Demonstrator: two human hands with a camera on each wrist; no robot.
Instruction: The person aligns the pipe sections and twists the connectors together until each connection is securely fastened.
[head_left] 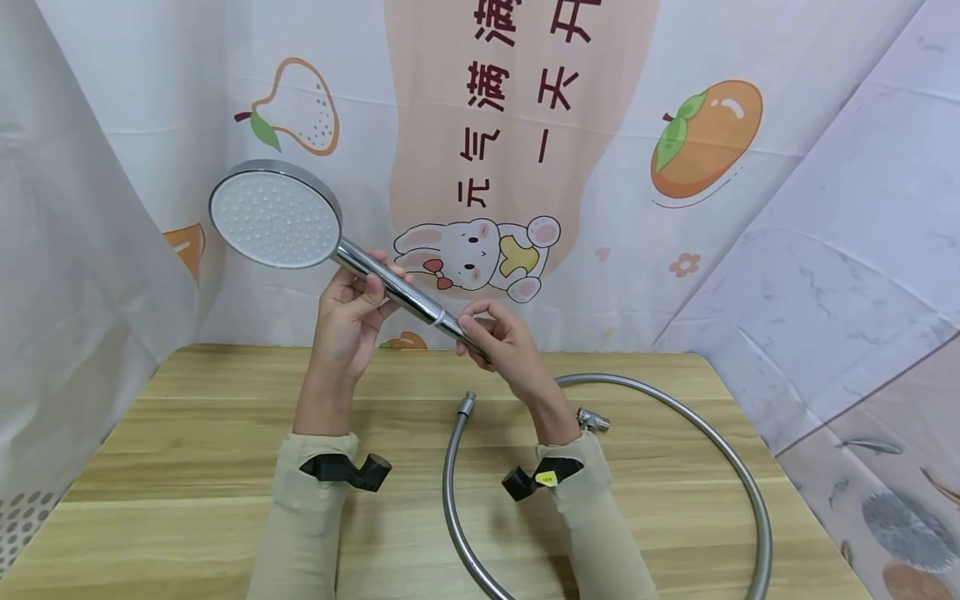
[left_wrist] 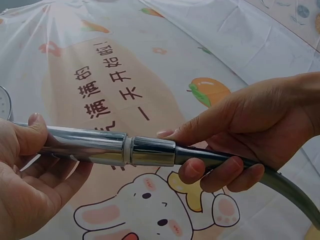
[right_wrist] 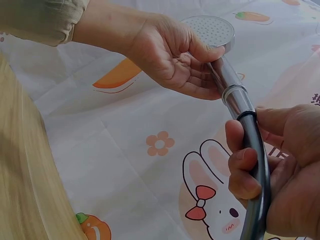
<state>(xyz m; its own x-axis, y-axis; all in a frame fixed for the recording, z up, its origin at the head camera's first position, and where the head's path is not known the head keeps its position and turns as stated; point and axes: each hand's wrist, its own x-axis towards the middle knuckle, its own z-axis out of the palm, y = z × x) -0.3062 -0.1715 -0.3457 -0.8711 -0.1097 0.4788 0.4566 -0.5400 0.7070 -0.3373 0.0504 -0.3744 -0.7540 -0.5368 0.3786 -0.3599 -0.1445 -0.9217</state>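
A round shower head (head_left: 275,218) with a white nozzle face and chrome rim is held up above the table, tilted. My left hand (head_left: 347,325) grips its chrome handle (left_wrist: 100,145), thumb on one side and fingers on the other. At the handle's lower end sits the hose's chrome connector (left_wrist: 154,151), a pale ring showing at the joint. Just below the connector, my right hand (head_left: 504,343) holds the grey metal hose (right_wrist: 257,210), fingers curled around it. How far the joint is threaded I cannot tell.
On the wooden table (head_left: 187,467) the hose curves in a wide loop, its other end fitting (head_left: 467,404) lying near the middle. A small chrome valve fitting (head_left: 592,419) lies behind my right wrist. A printed curtain (head_left: 600,250) hangs at the back.
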